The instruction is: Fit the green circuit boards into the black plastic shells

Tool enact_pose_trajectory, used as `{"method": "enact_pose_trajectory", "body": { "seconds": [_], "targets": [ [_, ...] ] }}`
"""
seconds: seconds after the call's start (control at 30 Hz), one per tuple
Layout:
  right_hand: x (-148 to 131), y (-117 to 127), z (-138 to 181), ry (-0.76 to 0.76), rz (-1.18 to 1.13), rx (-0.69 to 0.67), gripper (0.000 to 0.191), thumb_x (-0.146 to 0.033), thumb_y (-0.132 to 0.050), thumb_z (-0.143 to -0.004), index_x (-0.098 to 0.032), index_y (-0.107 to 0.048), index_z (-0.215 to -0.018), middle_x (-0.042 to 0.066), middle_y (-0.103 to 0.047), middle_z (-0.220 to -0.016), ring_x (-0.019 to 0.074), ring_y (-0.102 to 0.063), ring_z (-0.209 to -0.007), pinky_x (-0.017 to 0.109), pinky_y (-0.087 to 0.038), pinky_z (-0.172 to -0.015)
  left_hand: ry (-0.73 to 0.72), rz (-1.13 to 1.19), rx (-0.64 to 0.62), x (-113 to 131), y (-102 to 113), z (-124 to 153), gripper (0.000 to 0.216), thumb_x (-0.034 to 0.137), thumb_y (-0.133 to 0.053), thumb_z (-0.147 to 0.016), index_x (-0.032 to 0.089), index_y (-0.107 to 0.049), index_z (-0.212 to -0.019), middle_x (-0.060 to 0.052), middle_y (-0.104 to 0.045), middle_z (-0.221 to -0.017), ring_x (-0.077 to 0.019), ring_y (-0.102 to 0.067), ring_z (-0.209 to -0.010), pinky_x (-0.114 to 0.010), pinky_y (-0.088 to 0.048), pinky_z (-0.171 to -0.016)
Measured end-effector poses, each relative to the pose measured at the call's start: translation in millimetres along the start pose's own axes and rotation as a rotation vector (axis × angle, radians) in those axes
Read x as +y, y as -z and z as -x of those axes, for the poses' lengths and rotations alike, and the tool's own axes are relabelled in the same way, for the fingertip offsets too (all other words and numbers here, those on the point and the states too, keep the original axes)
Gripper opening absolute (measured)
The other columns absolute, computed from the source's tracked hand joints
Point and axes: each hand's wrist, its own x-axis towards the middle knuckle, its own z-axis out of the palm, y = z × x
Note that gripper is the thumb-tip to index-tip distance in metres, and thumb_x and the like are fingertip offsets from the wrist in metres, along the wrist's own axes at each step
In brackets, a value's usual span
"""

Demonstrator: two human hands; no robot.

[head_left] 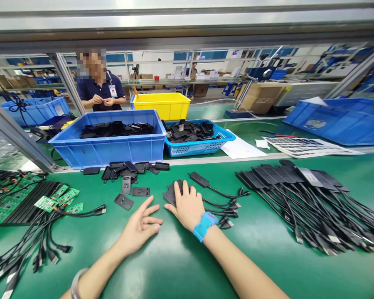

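Observation:
My right hand (187,207), with a blue strap on its wrist, lies palm down on a small black plastic case (171,194) on the green mat, fingers pressed over it. My left hand (140,226) rests on the mat just left of it, fingers spread and holding nothing. A few cabled black modules (199,179) trail to the right of my right hand. Loose black case halves (124,171) lie in front of my hands. Green circuit boards (60,195) with cables sit at the left.
A big blue crate (112,147) and a blue basket (199,145) of black parts stand behind, with a yellow bin (162,104) further back. A large pile of cabled modules (305,195) fills the right. A co-worker (99,85) stands across the bench.

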Motion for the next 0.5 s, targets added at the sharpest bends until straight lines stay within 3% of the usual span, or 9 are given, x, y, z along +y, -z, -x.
{"method": "enact_pose_trajectory", "body": {
  "seconds": [0.1, 0.23, 0.37, 0.5],
  "targets": [
    [3.9, -1.9, -3.7, -0.003, -0.025, 0.000, 0.109, -0.076, -0.055, -0.072, -0.008, -0.024, -0.150, 0.032, -0.024, -0.151, 0.0495, -0.031, -0.130, 0.057, -0.032, -0.095, -0.018, -0.012, 0.021, 1.8, -0.6, 0.0, 0.090, 0.041, -0.074, -0.074, 0.025, -0.024, -0.147, -0.022, -0.039, -0.144, -0.0218, -0.062, -0.100, -0.035, -0.051, -0.080],
    [5.7, -11.6, -10.7, 0.039, -0.064, 0.006, 0.098, -0.075, -0.047, -0.078, -0.017, -0.020, -0.152, 0.029, -0.031, -0.147, 0.0441, -0.037, -0.125, 0.052, -0.032, -0.092, -0.036, -0.023, 0.028, 3.5, -1.3, -0.4, 0.084, 0.041, -0.072, -0.076, 0.024, -0.027, -0.144, -0.021, -0.042, -0.141, -0.0207, -0.063, -0.096, -0.034, -0.052, -0.078],
    [2.3, -11.1, -11.1, 0.047, -0.081, 0.075, 0.082, -0.071, -0.051, -0.078, -0.027, -0.036, -0.145, 0.022, -0.048, -0.129, 0.0378, -0.046, -0.112, 0.046, -0.034, -0.087, -0.038, -0.051, 0.021, 1.8, 0.3, -0.1, 0.081, 0.042, -0.071, -0.076, 0.023, -0.028, -0.143, -0.021, -0.044, -0.140, -0.0206, -0.064, -0.093, -0.034, -0.052, -0.077],
    [5.7, 14.3, -0.1, 0.053, -0.083, 0.021, 0.076, -0.073, -0.054, -0.073, -0.026, -0.051, -0.133, 0.019, -0.055, -0.113, 0.0365, -0.049, -0.103, 0.045, -0.036, -0.083, -0.040, -0.080, 0.022, -5.1, 6.3, -0.1, 0.073, 0.043, -0.067, -0.080, 0.025, -0.030, -0.141, -0.019, -0.047, -0.138, -0.0201, -0.065, -0.092, -0.035, -0.053, -0.079]
  ]
}}
